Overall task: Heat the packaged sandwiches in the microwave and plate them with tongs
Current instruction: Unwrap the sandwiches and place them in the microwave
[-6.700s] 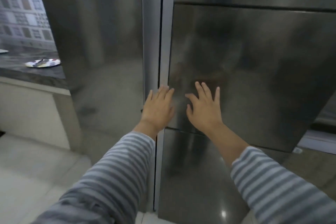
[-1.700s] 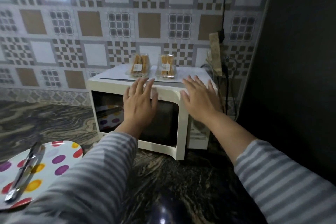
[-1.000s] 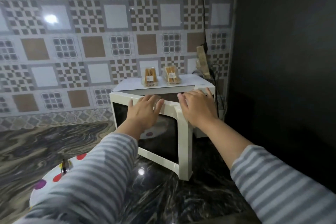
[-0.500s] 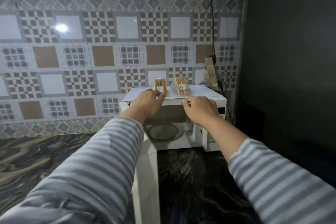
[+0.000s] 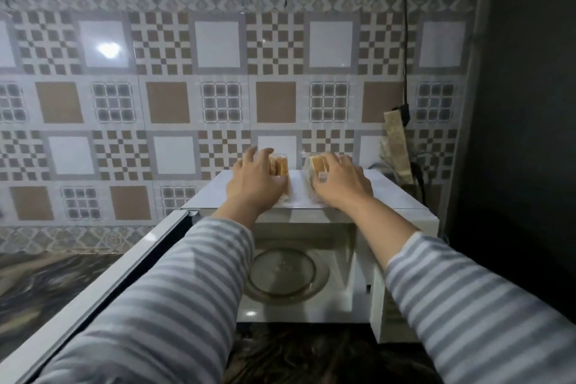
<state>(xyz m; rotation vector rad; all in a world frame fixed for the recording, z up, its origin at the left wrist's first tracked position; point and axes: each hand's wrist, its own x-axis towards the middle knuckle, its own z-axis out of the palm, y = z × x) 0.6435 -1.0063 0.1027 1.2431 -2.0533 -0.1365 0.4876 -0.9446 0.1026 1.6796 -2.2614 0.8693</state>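
A wall of patterned grey, white and tan tiles (image 5: 218,97) backs a dark marbled counter (image 5: 46,284), and a white microwave (image 5: 405,218) stands on that counter toward the right, close to a dark panel. Its door (image 5: 131,265) is swung wide to the left, edge-on to the camera, so the cavity is exposed with the glass turntable (image 5: 288,273) bare inside.

On the microwave's flat top, the left hand (image 5: 254,184) is cupped over the left packaged sandwich (image 5: 280,167), fingers curled around its near and left side; whether they have closed firmly on it cannot be told. Just beside it, with a narrow strip of the white top between the two packs, the right hand (image 5: 341,185) is draped over the right packaged sandwich (image 5: 318,165), fingers bent down across the wrapper and thumb on its near edge, which looks like a grip forming.

Each pack stands as a wedge with its long axis running away from the person, toward the wall. The cavity lies directly below and nearer than both packs, so the coming move is probably a lift, a pull toward the body, and a drop onto the turntable. Neither hand is clearly nearer.
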